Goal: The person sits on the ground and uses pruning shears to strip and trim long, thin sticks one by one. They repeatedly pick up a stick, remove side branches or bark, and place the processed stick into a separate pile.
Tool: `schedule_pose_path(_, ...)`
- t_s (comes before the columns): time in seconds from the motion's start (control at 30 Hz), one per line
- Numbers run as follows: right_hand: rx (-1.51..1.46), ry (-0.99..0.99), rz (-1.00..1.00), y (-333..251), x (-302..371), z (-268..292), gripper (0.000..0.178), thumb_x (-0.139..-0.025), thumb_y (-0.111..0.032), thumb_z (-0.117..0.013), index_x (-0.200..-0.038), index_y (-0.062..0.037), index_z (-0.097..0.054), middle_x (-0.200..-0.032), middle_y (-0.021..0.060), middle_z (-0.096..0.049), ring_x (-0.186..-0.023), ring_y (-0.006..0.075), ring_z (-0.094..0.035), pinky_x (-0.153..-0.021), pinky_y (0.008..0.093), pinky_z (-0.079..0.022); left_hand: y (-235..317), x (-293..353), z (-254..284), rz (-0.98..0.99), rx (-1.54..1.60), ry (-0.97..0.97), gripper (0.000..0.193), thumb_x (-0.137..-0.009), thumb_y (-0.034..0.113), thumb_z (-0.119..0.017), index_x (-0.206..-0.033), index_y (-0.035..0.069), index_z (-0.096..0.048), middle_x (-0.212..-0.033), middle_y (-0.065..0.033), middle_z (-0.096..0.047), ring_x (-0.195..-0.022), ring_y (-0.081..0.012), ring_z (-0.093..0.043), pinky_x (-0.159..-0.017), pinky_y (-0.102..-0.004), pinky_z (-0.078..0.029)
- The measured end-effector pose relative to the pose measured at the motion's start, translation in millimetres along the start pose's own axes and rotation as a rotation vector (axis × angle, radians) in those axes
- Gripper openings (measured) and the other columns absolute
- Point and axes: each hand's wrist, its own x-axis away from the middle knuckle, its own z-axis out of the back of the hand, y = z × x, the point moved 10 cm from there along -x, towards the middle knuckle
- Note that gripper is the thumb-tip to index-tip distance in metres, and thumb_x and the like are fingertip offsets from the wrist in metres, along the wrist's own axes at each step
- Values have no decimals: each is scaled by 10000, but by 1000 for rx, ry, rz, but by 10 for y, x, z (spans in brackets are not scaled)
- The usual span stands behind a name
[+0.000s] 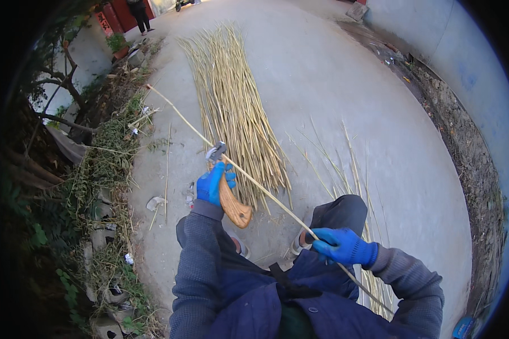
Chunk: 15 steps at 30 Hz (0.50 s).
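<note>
My left hand (210, 185), in a blue glove, is closed round a tool with a curved wooden handle (236, 208) and a small grey metal head (215, 151). A long, thin, pale stalk (263, 189) runs slantwise across the tool's metal head, from far left to near right. My right hand (340, 246), also blue-gloved, grips this stalk beside my right knee. The stalk's thicker tip is out at the far left, and its near end passes over my right forearm's side. Whether the metal head clamps the stalk or only touches it, I cannot tell.
A large bundle of dry stalks (232, 107) lies on the concrete ahead. Thinner stalks (353, 164) lie beside my right leg. Weeds and rubble (110, 169) line the left edge; a pale wall (464, 45) rises at right. A person (139, 14) stands far left.
</note>
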Motion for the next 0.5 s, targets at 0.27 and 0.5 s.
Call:
schedule_pose_path(0.27, 27, 87, -73, -128, -1033, -102, 328, -996, -358, -478, -941, -57, -595, -623, 73, -623, -509, 158, -619, -517, 305, -515, -616, 515, -455, 183, 37, -80, 419, -925, 260, -656, -1203, -43, -576, -1031, -144, -676, -752, -210, -675, -620, -322, -581)
schedule_pose_path(0.5, -36, -17, 2, -73, -803, -244, 305, -1012, -296, -449, -1060, -71, -648, -638, 76, -614, -526, 159, -603, -535, 306, -500, -763, 380, -18, 135, 140, -45, 417, -930, 283, -648, -1216, -15, -589, -995, -125, -670, -786, -194, -642, -669, -308, -553)
